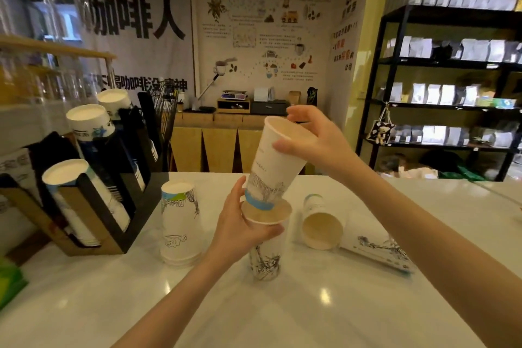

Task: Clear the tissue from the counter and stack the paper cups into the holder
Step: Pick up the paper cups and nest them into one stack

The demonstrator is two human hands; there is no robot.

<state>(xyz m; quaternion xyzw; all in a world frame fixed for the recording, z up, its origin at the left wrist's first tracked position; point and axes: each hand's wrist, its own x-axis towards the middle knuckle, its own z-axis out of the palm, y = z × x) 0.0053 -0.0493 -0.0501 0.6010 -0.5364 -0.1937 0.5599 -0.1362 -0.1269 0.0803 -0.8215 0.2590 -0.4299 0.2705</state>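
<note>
Left wall banner [132, 17] — "咖啡人", middle poster [262, 25] headed "咖啡环游记"

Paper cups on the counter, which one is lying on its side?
The cup just right of the two hands, its open mouth facing the camera. The stack on the left stands upside down, and both held cups are upright.

White counter [282, 305], cup holder [93, 206], upturned stack [180, 223], toppled cups [322, 229] (mouths open)

A coffee shop: coffee-themed wall posters [262, 28], shelves of bagged beans [452, 51], a counter cup holder [93, 206]
</note>
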